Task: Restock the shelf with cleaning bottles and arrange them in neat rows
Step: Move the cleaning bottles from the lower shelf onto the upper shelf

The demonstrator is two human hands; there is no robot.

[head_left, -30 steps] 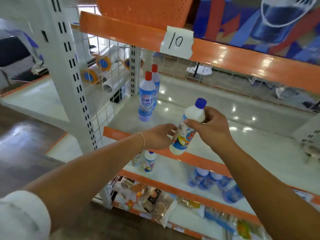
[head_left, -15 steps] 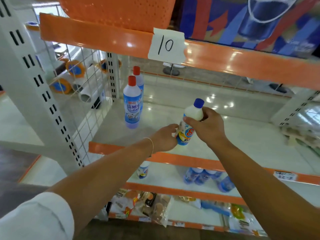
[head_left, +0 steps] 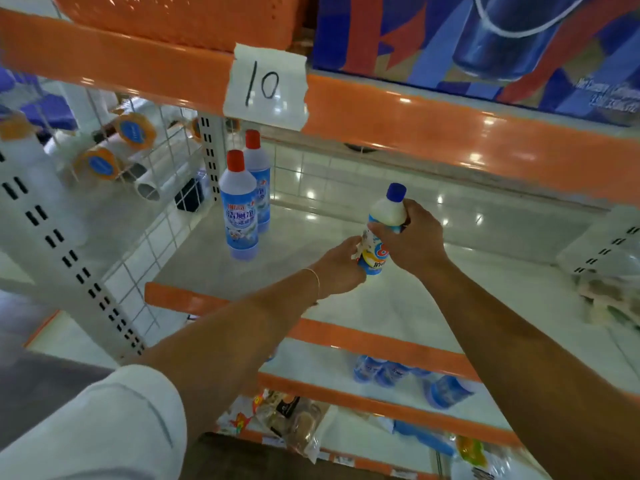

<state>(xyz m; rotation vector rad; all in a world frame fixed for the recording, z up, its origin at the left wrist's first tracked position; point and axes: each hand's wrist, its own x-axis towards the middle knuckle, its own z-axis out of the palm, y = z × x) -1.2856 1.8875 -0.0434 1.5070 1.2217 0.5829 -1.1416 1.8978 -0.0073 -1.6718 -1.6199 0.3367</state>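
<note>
We hold a white bottle [head_left: 385,223] with a blue cap over the pale shelf [head_left: 398,299], to the right of two red-capped bottles. Its long axis runs nearly upright, cap pointing up and leaning slightly right, its base low over the shelf surface; we cannot tell whether it touches. Our right hand [head_left: 414,237] has its grip wrapped round the bottle's shoulder and label, fingers curled tight. Our left hand [head_left: 341,266] grips the lower body near the base, fingers curled on it. The front red-capped bottle [head_left: 239,209] stands upright well to the left of the held one, with the rear red-capped bottle [head_left: 259,174] just behind it. Above, a paper tag [head_left: 266,86] reads "10".
</note>
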